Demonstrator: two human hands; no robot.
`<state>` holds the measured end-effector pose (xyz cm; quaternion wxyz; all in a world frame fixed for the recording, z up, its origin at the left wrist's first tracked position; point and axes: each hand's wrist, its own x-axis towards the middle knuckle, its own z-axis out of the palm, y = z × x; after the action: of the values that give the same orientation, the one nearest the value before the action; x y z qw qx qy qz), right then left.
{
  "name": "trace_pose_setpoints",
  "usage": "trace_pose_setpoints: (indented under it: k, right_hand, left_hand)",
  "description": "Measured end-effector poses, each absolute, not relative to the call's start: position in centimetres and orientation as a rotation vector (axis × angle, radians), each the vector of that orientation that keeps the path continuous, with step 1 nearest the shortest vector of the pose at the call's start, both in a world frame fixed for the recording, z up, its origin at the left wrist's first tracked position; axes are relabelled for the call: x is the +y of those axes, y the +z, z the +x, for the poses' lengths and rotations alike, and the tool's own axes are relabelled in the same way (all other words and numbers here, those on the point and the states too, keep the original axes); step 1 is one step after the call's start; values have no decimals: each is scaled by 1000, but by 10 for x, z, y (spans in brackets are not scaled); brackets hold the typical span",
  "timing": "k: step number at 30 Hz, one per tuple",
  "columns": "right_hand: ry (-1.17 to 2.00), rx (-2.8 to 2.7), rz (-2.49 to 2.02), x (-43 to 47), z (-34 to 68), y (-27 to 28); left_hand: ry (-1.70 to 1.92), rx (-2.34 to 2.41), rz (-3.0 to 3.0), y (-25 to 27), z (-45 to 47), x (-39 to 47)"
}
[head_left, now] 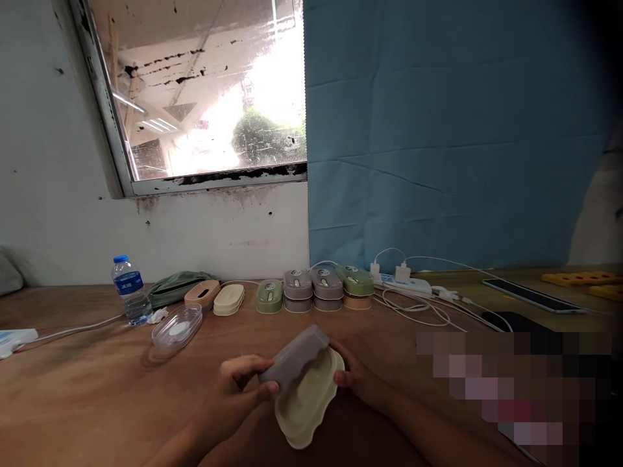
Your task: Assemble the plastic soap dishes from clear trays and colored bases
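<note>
My left hand (241,386) closes on the left end of a grey plastic box (296,353), thumb toward me and fingers behind. Against the grey box leans a cream plastic tray (311,402) with a wavy rim, tilted so its hollow side faces me. At the far end, my right hand (353,376) grips the cream tray with the thumb on its rim; its fingers run behind the grey box and are partly hidden. Both pieces are held above the table, touching each other along one long side.
Lidded green and grey boxes (298,285) stand along the wall, some stacked. Cream trays (228,299), a peach box (202,295), a clear lid (178,327) and a water bottle (130,292) lie leftward. A power strip (403,284) with cables and a phone (533,296) are right.
</note>
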<state>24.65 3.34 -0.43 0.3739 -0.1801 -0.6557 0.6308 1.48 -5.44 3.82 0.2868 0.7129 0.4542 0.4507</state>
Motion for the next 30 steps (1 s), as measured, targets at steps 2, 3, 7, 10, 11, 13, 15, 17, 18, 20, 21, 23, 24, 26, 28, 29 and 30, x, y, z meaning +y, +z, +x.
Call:
trace_pose_setpoints:
  k: [2, 3, 7, 10, 11, 13, 15, 17, 18, 20, 21, 23, 24, 26, 28, 29, 30]
  right_hand:
    - [1630, -1654, -453, 33, 247, -5]
    - [1623, -1658, -458, 32, 247, -4]
    - [1604, -1693, -486, 30, 247, -2]
    - [1620, -1706, -505, 29, 247, 0]
    - [1624, -1712, -506, 29, 247, 0]
    - [1636, -1726, -502, 30, 247, -1]
    - [1655, -1726, -500, 31, 247, -2]
    - [1677, -1706, -499, 31, 247, -3]
    - [1684, -1693, -499, 31, 247, -3]
    - [1693, -1683, -507, 31, 247, -3]
    - [1698, -1684, -513, 31, 247, -3]
    - [1705, -1685, -525, 31, 247, -2]
    - [1708, -1683, -529, 31, 248, -1]
    - [1706, -1678, -538, 31, 248, 0]
    - [1698, -1678, -549, 31, 249, 1]
    - [1694, -1681, -553, 31, 249, 1]
    - [1689, -1686, -560, 31, 249, 1]
  left_hand:
    - [1208, 1250, 1837, 50, 3, -47]
    - [1223, 1293, 1836, 57, -6, -40]
    - [1490, 1685, 2013, 83, -67, 2]
    - [1443, 2133, 2082, 90, -120, 40]
    - [1369, 2243, 2073, 90, -135, 51]
    - [1200, 2417, 2073, 87, -157, 72]
    - [1034, 2508, 2073, 83, -170, 88]
    - [924, 2526, 2077, 79, -176, 100]
    - [892, 2521, 2081, 77, -177, 104]
    - [844, 2521, 2079, 73, -179, 110]
    - [821, 2527, 2075, 71, -180, 112]
    - [784, 2537, 2068, 66, -181, 115]
    - [763, 2537, 2068, 64, -182, 115]
    - [720, 2530, 2075, 61, -183, 115]
    - [680, 2521, 2084, 59, -184, 115]
    - [663, 2517, 2091, 59, -184, 115]
    - [649, 2514, 2100, 58, -184, 115]
